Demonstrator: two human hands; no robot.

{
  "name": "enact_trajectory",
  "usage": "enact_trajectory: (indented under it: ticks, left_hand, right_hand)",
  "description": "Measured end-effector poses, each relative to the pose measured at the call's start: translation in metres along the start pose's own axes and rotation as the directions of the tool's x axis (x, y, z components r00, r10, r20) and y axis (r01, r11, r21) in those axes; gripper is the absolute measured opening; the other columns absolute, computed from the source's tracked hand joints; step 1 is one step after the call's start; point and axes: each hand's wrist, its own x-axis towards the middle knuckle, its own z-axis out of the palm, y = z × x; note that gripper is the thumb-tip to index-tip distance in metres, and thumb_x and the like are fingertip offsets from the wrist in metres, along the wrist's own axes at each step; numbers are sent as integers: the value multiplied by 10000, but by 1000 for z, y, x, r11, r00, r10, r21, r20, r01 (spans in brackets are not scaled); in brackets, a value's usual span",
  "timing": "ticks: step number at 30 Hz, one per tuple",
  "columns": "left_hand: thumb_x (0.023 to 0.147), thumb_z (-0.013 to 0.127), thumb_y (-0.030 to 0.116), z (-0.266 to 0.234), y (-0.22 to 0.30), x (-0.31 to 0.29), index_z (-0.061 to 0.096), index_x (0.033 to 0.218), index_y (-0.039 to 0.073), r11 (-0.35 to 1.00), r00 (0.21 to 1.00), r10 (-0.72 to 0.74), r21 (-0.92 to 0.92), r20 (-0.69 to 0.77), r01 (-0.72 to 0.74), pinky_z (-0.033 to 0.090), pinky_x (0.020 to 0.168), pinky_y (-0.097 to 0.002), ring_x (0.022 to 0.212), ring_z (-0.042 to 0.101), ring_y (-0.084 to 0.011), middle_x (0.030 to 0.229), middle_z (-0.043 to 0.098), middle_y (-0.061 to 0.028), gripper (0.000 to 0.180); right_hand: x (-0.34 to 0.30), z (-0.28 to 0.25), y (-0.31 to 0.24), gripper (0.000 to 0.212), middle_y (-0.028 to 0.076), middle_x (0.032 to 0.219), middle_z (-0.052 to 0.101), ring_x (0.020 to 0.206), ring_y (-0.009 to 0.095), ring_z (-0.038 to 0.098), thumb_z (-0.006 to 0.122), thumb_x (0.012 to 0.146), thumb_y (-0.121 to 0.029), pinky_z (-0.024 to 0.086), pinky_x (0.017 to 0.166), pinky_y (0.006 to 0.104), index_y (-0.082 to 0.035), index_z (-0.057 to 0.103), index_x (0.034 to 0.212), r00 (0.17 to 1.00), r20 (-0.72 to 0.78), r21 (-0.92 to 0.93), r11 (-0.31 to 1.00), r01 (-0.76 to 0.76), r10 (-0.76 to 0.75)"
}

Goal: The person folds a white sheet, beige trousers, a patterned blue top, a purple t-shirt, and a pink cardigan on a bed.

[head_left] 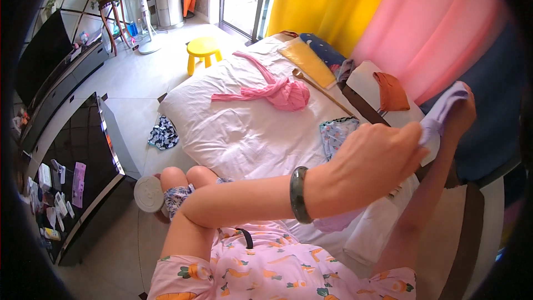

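Raised to the right over the bed, both my hands hold a small lavender cloth garment (442,110); its exact kind is unclear. My left hand (369,161), with a dark green bangle (300,194) at the wrist, is closed on the garment's near end. At the far end my right hand (465,114) grips it, fingers partly hidden. Beneath my left forearm, part of another pale lavender cloth (338,222) shows. Just beyond my left hand lies a folded floral cloth (336,133).
On the white-sheeted bed (222,128) lie a bunched pink garment (286,94), a long wooden stick (327,93) and an orange cloth (391,91). A yellow stool (203,49) stands beyond. To the left is a black-topped table (91,150) bearing small items; a dark patterned cloth (163,133) is by the bed.
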Motion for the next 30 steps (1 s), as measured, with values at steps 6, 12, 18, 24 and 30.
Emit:
enact_trajectory:
  ticks: [6,12,18,24,30]
  left_hand:
    - [866,648,177,-24,-94,-85,503,819,22,893,892,-433,76,-130,444,413,487,-420,567,552,-385,615,531,-203,217]
    - [901,607,218,-67,-223,-217,519,806,25,661,712,-604,276,-357,698,403,488,-434,574,558,-388,629,546,-211,233]
    - [912,592,281,-157,-329,-317,586,822,26,404,645,-636,529,-424,746,437,556,-456,645,586,-399,705,611,-207,270]
    - [926,580,217,-189,-341,-355,583,1127,48,293,397,-872,344,-286,892,488,585,-417,636,647,-289,760,680,-119,263]
    - [898,533,39,-199,-317,-375,487,1358,175,616,724,-683,460,-91,639,484,875,-377,1003,604,-264,1044,603,-203,482]
  right_hand:
    - [-54,114,-105,175,160,929,667,851,335,637,558,887,-155,497,746,408,-88,691,979,923,371,134,977,-167,107]
    - [-154,218,-237,156,179,848,662,810,340,641,558,830,-102,497,737,425,-43,700,858,863,503,452,864,-223,-40]
    - [-213,273,-367,184,188,884,656,832,336,644,642,760,-60,500,765,417,-29,667,940,805,559,747,543,-383,-201]
    - [-284,161,-286,246,170,950,641,920,320,630,685,765,-45,511,781,392,-5,630,1001,650,665,730,501,-464,-368]
    - [-427,-33,-214,507,137,1274,544,1176,310,519,703,747,-133,424,963,437,-48,542,1220,466,785,610,637,-471,-408]
